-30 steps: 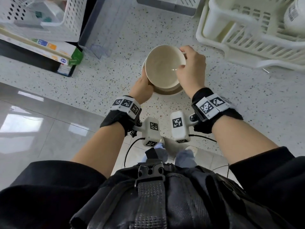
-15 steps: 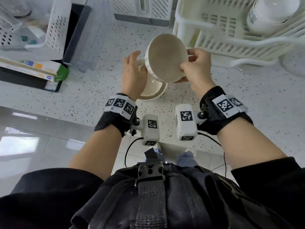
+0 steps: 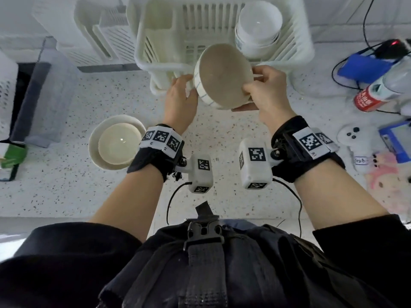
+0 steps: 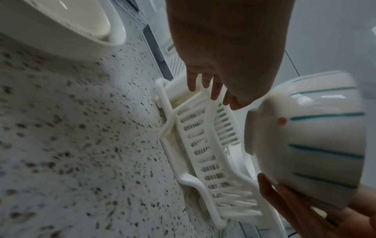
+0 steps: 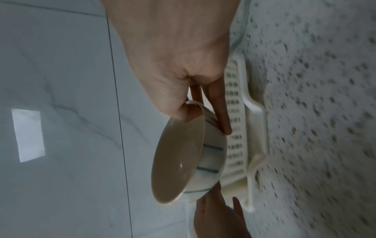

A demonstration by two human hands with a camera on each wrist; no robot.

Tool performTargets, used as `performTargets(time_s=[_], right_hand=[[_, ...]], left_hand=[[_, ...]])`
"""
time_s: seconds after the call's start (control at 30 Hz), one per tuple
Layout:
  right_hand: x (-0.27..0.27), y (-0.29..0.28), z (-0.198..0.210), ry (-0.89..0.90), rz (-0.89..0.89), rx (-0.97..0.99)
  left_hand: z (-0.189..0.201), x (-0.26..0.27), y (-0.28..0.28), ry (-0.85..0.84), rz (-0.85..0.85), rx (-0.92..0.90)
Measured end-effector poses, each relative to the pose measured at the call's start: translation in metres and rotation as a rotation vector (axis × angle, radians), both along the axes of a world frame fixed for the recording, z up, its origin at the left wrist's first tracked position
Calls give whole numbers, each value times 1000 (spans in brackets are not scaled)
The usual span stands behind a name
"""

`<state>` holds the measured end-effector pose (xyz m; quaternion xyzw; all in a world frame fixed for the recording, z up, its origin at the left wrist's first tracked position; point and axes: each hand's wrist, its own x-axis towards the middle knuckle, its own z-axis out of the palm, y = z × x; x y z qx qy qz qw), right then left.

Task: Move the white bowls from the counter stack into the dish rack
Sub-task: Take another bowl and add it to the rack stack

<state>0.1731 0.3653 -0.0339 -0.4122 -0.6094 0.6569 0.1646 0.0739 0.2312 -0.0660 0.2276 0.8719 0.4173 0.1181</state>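
Observation:
My right hand [image 3: 262,90] pinches the rim of a white bowl [image 3: 223,76] with thin blue stripes, thumb inside and fingers on the outer wall [image 5: 221,116]. The bowl is tilted on its side in the air, at the front edge of the white dish rack [image 3: 160,65]. My left hand [image 3: 181,96] hovers with straight fingers by the bowl's left wall; contact is unclear. In the left wrist view its fingers [image 4: 203,85] point at the rack [image 4: 203,145] and the bowl [image 4: 315,145] is to the right. The counter stack [image 3: 115,145] stands at lower left. Stacked white bowls [image 3: 258,25] sit in the rack's back right.
A clear plastic container [image 3: 42,96] and white baskets [image 3: 97,34] stand at the left and back left. At the right are a red-labelled bottle [image 3: 373,94], a blue device [image 3: 364,67] with cables and a white controller [image 3: 351,134]. The speckled counter [image 3: 222,134] ends just before my body.
The bowl came up off the stack, tipped onto its side and travelled right and away to the rack's front edge. My left hand left the stack and followed alongside.

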Motion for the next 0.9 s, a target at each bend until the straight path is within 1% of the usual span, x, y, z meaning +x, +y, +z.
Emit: performTargets(time_s=[0.07,0.17,0.37,0.53,0.67,0.77,0.9], right_hand=[[8,28,1,15,-10,-2],[13,65,3,45,-26,-4],[-5,118,5,98,-58,5],[-39,153,7,125,-135,39],[-70,172,-1,121,-235,97],[-88,183,-14,87,-276,142],[-102,191,-29,14,-275,226]], left_hand=[[0,7,28,-8,-26,-6],[-6,12,66,-4,-67,-81],[-13,7,115,15,-193,-261],[-12,-18,138,2,-279,-398],[-22,-42,149,-52,-371,-574],[-35,-55,154,-39,-398,-734],[-42,-64,161,-10,-494,-808]])
